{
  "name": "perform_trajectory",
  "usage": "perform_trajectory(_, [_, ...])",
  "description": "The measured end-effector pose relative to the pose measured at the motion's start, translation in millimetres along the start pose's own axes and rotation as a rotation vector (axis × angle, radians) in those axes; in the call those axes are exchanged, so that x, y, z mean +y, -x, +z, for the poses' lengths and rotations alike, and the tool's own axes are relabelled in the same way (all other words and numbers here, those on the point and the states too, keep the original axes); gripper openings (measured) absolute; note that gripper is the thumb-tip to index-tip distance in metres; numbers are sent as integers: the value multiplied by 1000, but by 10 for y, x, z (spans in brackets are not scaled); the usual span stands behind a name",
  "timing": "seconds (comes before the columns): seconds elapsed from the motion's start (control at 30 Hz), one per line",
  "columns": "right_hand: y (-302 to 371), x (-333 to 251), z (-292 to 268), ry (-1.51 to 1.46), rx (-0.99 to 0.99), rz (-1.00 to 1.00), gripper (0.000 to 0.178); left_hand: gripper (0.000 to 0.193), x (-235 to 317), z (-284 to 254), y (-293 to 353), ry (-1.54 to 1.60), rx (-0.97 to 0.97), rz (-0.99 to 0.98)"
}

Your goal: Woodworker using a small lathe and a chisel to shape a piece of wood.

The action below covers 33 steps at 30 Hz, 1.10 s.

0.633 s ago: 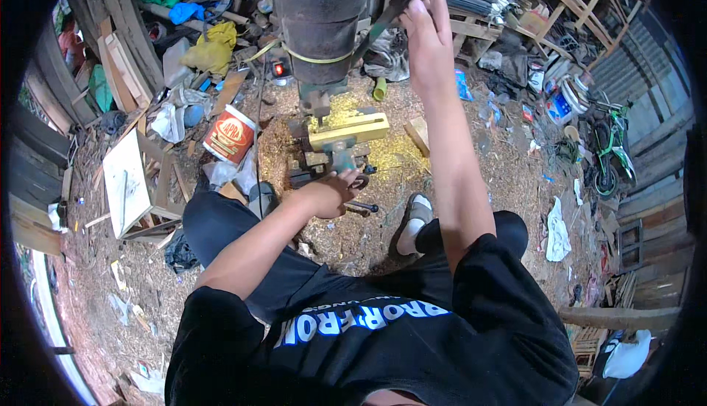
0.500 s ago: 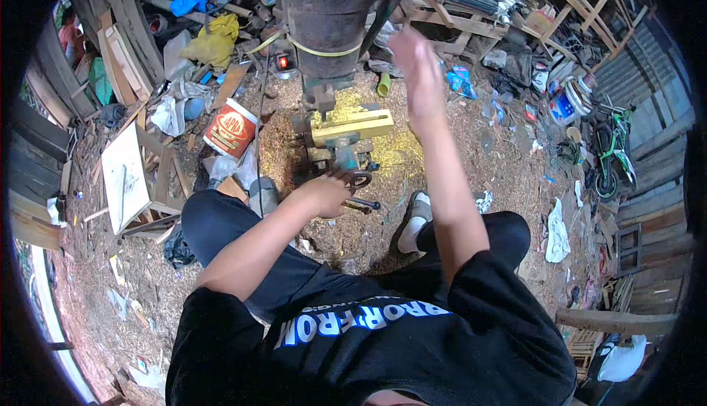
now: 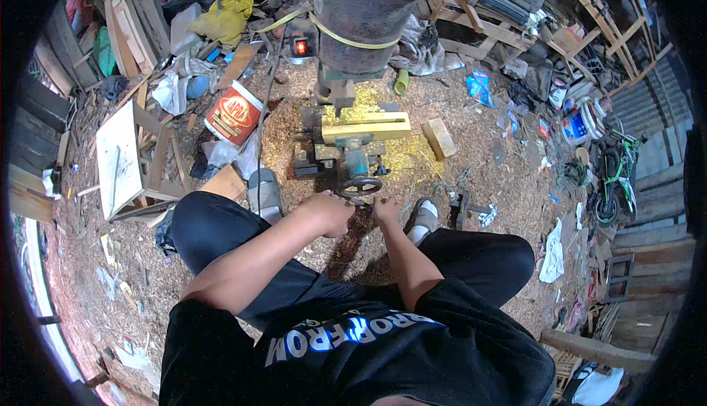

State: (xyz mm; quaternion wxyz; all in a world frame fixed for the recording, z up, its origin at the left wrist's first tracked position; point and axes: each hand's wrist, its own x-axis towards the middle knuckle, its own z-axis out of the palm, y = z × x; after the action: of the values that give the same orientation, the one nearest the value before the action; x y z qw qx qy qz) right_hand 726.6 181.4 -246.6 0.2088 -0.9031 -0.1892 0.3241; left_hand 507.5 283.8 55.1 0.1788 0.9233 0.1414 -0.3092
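Far left: 1 white-topped stool stands on the sawdust.
Bucket: the red-and-white bucket leans; an oval emblem with bold lettering faces up.
Left hand: the left hand is at the left end of the bar, fingers curled; whether they close around it, I cannot tell.
Shirt: the black shirt carries white block letters edged in blue.
Wheel: the dark wheel sits just ahead of the fingers of both hands.
Block: 1 grooved yellow block lies in the vise, beyond the wheel, apart from all fingers.
Housing: the dark housing, ringed by 1 yellow strap, rises behind the block.
Right hand: the right hand is at the bar's right side, fingers bent; their hold is too small to tell.
Offcut: 1 pale offcut lies right of the vise.
Packet: the blue packet bears print too small to read.
Tub: the white tub has a blue label, illegible.
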Motion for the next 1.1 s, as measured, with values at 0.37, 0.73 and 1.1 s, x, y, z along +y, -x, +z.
perform_trajectory(0.37, [-52,-212,387,-2,146,278,98,61,-154,243,-82,57,-8,31])
perform_trajectory(0.73, [-138,-45,604,21,35,261,103,63,-209,149,-169,116,-34,-15])
perform_trajectory(1.1, [-300,67,787,13,44,264,128,65,-230,241,-337,139,12,1])
